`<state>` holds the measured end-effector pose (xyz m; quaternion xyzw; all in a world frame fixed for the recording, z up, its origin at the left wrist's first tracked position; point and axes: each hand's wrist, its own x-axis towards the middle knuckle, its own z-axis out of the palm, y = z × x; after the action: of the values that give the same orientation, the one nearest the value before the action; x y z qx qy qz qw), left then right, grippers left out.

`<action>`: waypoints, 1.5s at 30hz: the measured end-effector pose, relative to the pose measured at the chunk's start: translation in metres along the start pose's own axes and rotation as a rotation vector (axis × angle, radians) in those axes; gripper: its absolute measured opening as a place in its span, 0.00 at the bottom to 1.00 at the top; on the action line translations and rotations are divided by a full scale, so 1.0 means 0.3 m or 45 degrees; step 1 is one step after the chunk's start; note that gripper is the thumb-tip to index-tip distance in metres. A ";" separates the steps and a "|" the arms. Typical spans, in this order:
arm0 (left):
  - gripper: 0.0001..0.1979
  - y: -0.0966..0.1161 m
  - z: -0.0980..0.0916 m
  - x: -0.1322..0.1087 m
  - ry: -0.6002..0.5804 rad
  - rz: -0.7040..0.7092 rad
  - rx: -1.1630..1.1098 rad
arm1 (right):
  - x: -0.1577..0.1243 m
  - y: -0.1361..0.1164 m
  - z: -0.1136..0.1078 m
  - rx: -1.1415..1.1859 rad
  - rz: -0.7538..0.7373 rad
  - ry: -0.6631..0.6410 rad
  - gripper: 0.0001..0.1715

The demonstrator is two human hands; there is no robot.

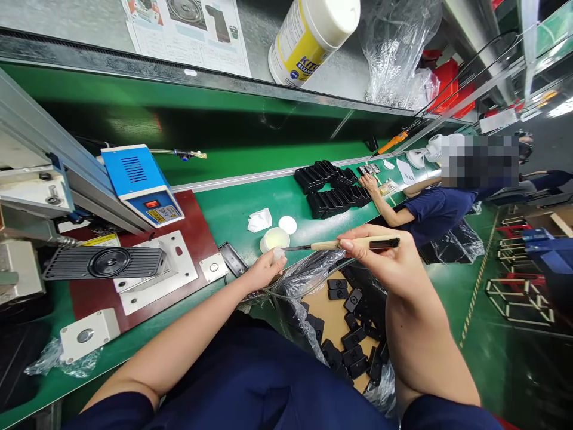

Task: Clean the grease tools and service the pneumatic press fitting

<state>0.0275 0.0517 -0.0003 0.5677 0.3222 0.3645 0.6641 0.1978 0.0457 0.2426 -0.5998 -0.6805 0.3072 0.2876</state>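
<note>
In my right hand (385, 254) is a slim tool with a cream handle (326, 245), its thin dark shaft pointing left. The tip reaches a small white piece (278, 254) pinched in my left hand (264, 272); whether they touch I cannot tell. Just beyond my left fingers stands a round white tub (274, 240) with pale yellowish contents. A white lid (287, 224) and a crumpled white wipe (259, 220) lie on the green bench near it. A black grille-like part (105, 263) with a round centre rests on the metal fixture at left.
A blue box with a red switch (141, 182) and a press fixture plate (156, 280) stand at left. Rows of black cases (331, 200) line the bench. Below, an open carton (331, 304) holds black parts. A co-worker's hand (369, 184) is at the right.
</note>
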 end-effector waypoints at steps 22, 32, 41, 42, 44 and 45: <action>0.24 0.049 0.013 0.003 -0.081 -0.003 -0.125 | -0.032 0.070 0.017 -0.060 -0.062 -0.043 0.11; 0.10 0.052 0.002 -0.013 0.137 0.064 0.625 | -0.009 0.062 0.029 -0.095 0.080 -0.048 0.16; 0.05 0.069 -0.010 -0.013 -0.012 0.066 0.631 | 0.099 0.102 0.101 -0.007 0.239 -0.151 0.21; 0.07 0.069 -0.017 -0.013 -0.031 0.071 0.592 | 0.111 0.105 0.103 -0.001 0.247 -0.169 0.21; 0.09 0.070 -0.031 -0.013 -0.073 0.084 0.498 | 0.128 0.105 0.100 0.005 0.258 -0.170 0.21; 0.10 0.072 -0.038 -0.012 -0.086 0.090 0.457 | 0.133 0.104 0.097 0.020 0.257 -0.151 0.20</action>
<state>0.0135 0.0564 0.0194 0.6999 0.3394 0.3049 0.5495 0.1910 0.0860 0.2010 -0.6438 -0.6301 0.3749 0.2190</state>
